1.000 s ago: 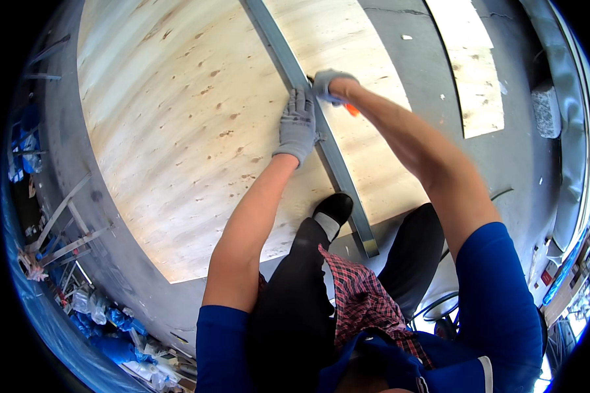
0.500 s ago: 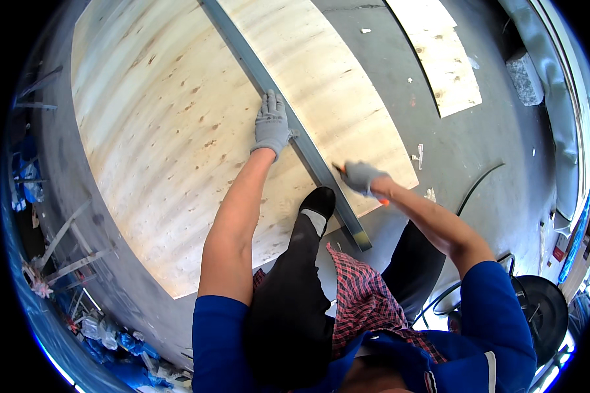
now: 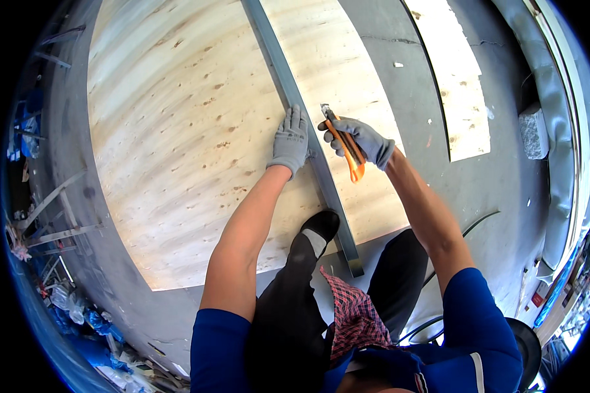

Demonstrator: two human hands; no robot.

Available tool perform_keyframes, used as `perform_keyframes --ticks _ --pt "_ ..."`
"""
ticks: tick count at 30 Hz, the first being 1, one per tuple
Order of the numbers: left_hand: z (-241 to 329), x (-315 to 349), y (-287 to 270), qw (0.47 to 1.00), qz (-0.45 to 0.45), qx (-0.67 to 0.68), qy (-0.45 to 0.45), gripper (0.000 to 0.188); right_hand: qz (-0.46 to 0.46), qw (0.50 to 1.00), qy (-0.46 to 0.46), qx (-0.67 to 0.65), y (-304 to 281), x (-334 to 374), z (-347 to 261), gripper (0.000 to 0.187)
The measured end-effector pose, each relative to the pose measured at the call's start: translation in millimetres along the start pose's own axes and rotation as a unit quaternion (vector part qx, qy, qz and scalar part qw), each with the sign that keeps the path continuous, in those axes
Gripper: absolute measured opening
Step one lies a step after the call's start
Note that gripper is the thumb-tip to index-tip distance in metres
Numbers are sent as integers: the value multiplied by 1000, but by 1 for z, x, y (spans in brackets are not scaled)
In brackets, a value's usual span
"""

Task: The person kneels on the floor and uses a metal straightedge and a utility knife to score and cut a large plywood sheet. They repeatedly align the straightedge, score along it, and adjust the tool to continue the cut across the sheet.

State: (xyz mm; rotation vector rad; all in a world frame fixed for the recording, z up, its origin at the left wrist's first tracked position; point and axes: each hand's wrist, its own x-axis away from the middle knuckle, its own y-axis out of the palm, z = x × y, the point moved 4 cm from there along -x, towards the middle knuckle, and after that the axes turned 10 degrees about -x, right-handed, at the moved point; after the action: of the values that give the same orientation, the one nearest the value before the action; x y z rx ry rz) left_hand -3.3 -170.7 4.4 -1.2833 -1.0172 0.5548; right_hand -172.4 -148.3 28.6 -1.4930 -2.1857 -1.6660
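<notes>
A large pale plywood sheet (image 3: 190, 144) lies on the grey floor. Across it runs a long grey metal bar (image 3: 283, 62), its near end sticking out past the sheet's edge. My left hand (image 3: 290, 141), in a grey glove, presses flat on the bar's left side with fingers stretched out. Just right of the bar, my gloved right hand (image 3: 367, 141) grips an orange and black utility knife (image 3: 354, 160) above the plywood. The knife's tip points away from me, up and left. My black shoe (image 3: 322, 226) rests against the bar near its close end.
A narrow plywood strip (image 3: 462, 98) lies on the floor to the right. Beyond it are a grey stone block (image 3: 533, 133) and a long pale padded edge. Plastic scraps (image 3: 69, 304) and thin metal legs stand at the left. A black reel (image 3: 524, 347) is at the lower right.
My right hand has moved away from me along the bar and lifted with the knife, which now shows plainly. My left hand still presses at the bar. The whole view has shifted a little.
</notes>
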Motion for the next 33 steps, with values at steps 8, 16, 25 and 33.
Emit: perform_keyframes --ticks 8,16,25,33 --pt "-4 3 -7 999 -16 49 -15 116 -28 996 -84 16 58 41 -20 34" --pt "-7 3 -3 997 -7 67 -23 119 -47 989 -137 15 82 79 -37 43" --pt "36 23 -104 686 32 725 -51 40 51 968 -186 158 55 113 -45 37" --pt "56 38 -160 648 -6 762 10 31 27 981 -157 110 64 125 -38 36"
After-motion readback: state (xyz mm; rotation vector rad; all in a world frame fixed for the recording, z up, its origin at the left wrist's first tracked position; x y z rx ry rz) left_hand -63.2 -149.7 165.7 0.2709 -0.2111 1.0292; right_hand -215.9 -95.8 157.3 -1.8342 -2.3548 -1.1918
